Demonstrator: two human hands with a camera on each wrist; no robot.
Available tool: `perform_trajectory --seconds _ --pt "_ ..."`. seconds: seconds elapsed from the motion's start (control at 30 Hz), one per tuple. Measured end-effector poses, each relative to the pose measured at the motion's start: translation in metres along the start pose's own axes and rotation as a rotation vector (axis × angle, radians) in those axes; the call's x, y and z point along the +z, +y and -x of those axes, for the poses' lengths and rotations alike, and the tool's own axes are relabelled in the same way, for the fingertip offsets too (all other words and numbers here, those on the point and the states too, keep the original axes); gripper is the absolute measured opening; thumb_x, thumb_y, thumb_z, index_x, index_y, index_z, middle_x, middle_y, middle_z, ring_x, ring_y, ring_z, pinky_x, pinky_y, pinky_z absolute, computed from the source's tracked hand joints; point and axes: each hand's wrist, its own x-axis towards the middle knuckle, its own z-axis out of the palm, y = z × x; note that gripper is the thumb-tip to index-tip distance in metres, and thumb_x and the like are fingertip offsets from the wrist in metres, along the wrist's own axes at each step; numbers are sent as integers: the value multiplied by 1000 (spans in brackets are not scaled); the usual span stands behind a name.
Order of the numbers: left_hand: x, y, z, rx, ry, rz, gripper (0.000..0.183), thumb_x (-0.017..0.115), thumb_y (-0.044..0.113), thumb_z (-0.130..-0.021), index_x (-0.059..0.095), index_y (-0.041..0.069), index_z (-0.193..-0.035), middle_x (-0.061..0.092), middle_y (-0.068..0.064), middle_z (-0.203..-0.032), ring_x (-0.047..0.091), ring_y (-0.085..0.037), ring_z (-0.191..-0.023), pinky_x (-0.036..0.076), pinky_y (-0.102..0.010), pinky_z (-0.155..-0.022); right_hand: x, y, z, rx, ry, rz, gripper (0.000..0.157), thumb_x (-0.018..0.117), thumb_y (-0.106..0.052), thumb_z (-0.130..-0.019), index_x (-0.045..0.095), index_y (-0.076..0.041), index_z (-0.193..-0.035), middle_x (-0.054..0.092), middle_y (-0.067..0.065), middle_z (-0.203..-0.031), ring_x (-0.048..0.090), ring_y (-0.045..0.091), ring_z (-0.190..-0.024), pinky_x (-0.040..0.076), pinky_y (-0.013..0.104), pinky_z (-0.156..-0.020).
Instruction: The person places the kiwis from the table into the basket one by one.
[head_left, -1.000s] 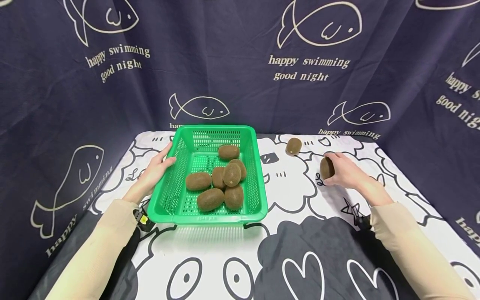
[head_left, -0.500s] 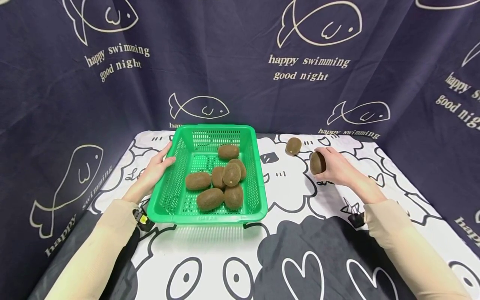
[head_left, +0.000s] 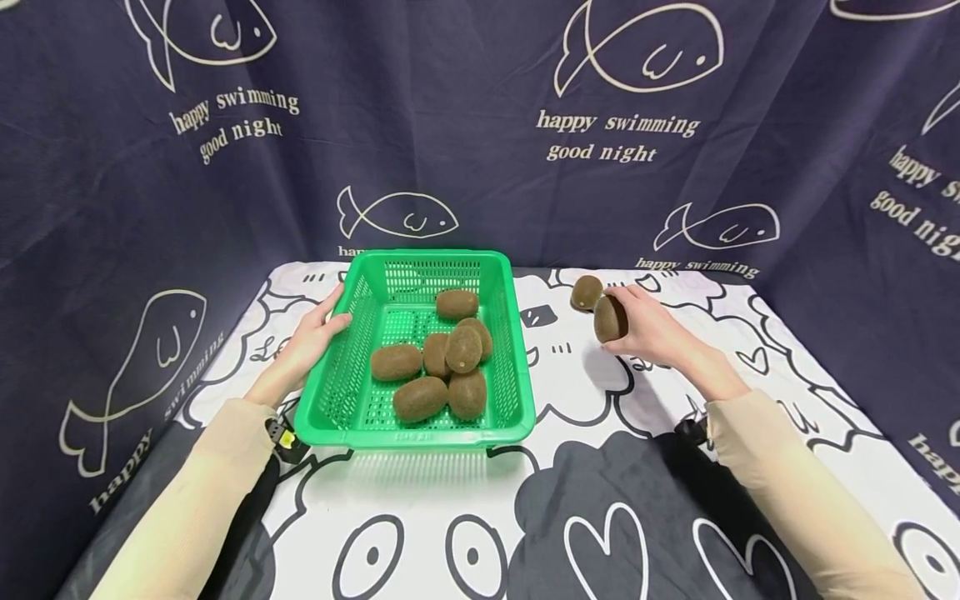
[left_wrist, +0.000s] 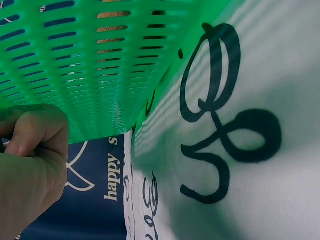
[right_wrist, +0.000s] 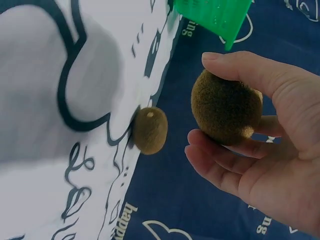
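Note:
My right hand (head_left: 651, 327) holds a brown kiwi (head_left: 611, 319) between thumb and fingers, above the cloth to the right of the basket. In the right wrist view the held kiwi (right_wrist: 226, 107) shows its fuzzy skin, with the thumb along one side and fingers under the other. A second kiwi (head_left: 587, 293) lies on the cloth just beyond it. On the left side, my left hand (head_left: 311, 333) grips the rim of a green plastic basket (head_left: 416, 437), thumb over the edge. Curled fingers (left_wrist: 42, 127) show against the basket's slotted wall in the left wrist view.
Several kiwis lie in the basket, one kiwi (head_left: 464, 347) resting on top of others. A white and dark grey patterned cloth (head_left: 420, 508) covers the table. Behind it hangs a dark blue curtain (head_left: 480, 125) with fish drawings.
My right hand has moved left with the kiwi, toward the basket and close to the kiwi on the cloth. The left hand and basket stay in place.

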Motion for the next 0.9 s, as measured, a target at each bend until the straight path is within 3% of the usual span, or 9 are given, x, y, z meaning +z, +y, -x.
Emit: perform_trajectory --seconds 0.2,0.9 --pt "-1 0 0 -1 -1 -9 64 40 22 -103 4 25 -156 16 -15 -161 62 -4 -88 58 -21 -77 2 -11 -10 -15 2 -15 81 87 -14 -60 49 4 -130 54 25 -117 52 38 -107 46 53 -94" --pt "1 1 -1 -10 -3 14 64 40 22 -103 4 25 -156 20 -18 -159 62 -6 -91 58 -20 -78 -1 -62 -31 -63 -9 -64 86 87 -23 -63 46 -1 -135 53 21 -124 54 34 -107 50 50 -92"
